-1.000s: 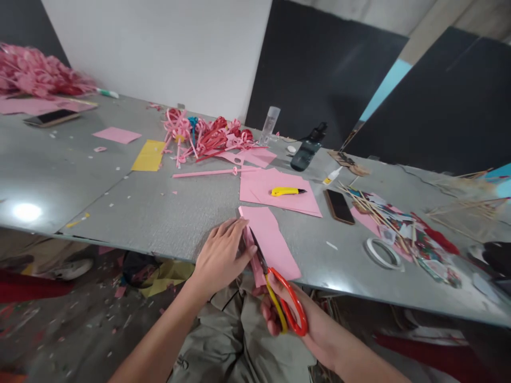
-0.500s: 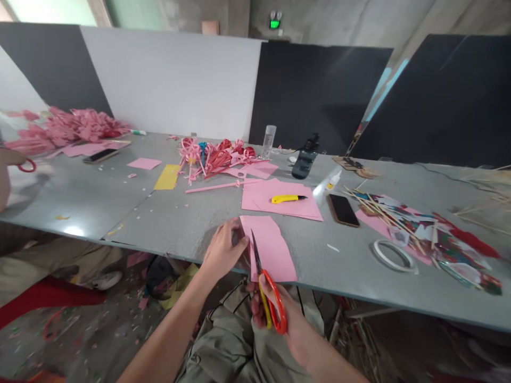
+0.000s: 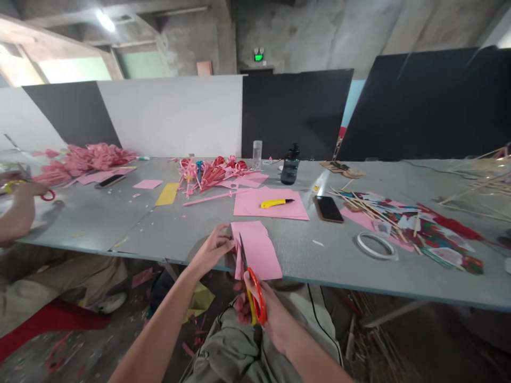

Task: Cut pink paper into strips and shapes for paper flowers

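Note:
At the table's near edge lies a sheet of pink paper (image 3: 261, 252), a narrow strip along its left side partly cut away. My left hand (image 3: 213, 247) pinches that side of the paper between thumb and fingers. In my right hand (image 3: 265, 306) are scissors (image 3: 260, 303) with one red-orange and one yellow handle. Their blades point away from me and lie along the cut in the paper. Just beyond, a yellow utility knife (image 3: 276, 203) rests on a stack of pink sheets (image 3: 247, 205).
Behind the stack are pink ribbon flowers (image 3: 211, 173), a clear bottle (image 3: 257, 154) and a dark bottle (image 3: 290, 165). To the right lie a phone (image 3: 328, 208), a tape roll (image 3: 375, 246) and thin sticks (image 3: 371, 215). At far left, another person's hand (image 3: 19, 205) holds scissors.
The camera view has tilted up and shifted a little. My hands stay at the pink paper, with the scissors still along its left side. The person at far left has come further into view.

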{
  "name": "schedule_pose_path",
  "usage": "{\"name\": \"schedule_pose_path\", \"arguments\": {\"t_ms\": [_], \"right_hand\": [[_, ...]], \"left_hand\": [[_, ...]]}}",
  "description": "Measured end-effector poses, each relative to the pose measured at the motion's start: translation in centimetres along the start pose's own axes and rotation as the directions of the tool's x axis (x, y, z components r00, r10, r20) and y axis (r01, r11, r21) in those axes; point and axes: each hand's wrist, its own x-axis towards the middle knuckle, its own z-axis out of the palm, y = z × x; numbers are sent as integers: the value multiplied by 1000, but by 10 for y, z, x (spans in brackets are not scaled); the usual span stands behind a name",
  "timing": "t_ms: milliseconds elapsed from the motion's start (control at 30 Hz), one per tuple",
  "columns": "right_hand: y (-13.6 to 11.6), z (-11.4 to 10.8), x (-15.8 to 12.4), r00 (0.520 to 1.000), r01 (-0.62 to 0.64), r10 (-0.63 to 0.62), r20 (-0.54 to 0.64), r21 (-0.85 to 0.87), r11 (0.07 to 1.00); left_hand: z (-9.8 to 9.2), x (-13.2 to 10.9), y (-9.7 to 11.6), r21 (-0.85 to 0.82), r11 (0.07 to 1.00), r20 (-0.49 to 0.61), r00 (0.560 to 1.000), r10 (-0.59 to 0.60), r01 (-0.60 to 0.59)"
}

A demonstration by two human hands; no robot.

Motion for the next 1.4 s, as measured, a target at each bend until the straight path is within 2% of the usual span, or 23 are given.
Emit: {"name": "schedule_pose_path", "arguments": {"t_ms": [100, 200, 400, 533, 633, 833, 1000, 1133, 1300, 1400], "right_hand": [[-1, 3, -1, 999, -14, 13, 50, 28, 1000], [-4, 10, -1, 997, -59, 58, 52, 13, 998], [-6, 23, 4, 991, -128, 127, -50, -8, 992], [-11, 25, -2, 995, -104, 104, 11, 97, 990], [-20, 28, -7, 989, -146, 146, 4, 107, 983], [-36, 32, -5, 972, -228, 235, -30, 148, 962], [-41, 31, -1, 971, -232, 238, -28, 139, 963], [-34, 28, 5, 971, -222, 233, -58, 148, 964], [-10, 16, 16, 979, -199, 203, 5, 225, 954], [-7, 17, 17, 980, -192, 197, 1, 226, 955]], "left_hand": [[0, -2, 5, 39, 999, 25, 1000, -7, 6], [0, -4, 10, 95, 995, 47, 999, -15, 11], [1, -6, 16, 317, 946, 64, 997, 49, -67], [2, -9, 20, 263, 962, 69, 996, 50, -66], [0, -10, 24, 249, 967, 89, 996, 24, -46], [-3, -12, 27, 301, 953, 126, 992, -14, -25], [-4, -12, 27, 404, 911, 149, 989, 17, -76], [-3, -12, 28, 451, 888, 158, 987, 18, -88], [0, -12, 32, 508, 854, 152, 988, 34, -108], [0, -12, 32, 529, 837, 168, 984, 56, -138]]}}
